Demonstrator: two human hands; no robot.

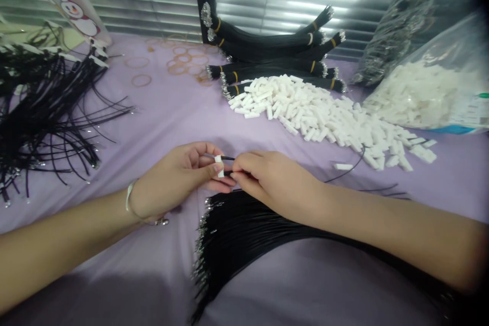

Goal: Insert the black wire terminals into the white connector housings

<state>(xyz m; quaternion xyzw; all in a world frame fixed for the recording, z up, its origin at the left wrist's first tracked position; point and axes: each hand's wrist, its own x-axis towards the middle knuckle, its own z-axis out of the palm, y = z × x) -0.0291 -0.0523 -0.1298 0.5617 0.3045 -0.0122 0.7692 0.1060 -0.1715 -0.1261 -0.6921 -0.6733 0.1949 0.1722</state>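
left hand [179,175] pinches a small white connector [219,165] between thumb and fingertips, held just above the purple cloth [160,112]. right hand [267,178] meets it, fingers closed on a thin black wire [228,158] at the connector. loose fan of black wires [237,234] lies under the right wrist. heap of white connectors [321,114] behind, banded wire bundles [275,56] beyond it, finished leads [42,107] far left.

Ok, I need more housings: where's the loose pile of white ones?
In the head view, the loose white housing pile lies right of centre on the purple cloth, beyond the right hand, between the banded black wire bundles and a clear bag.
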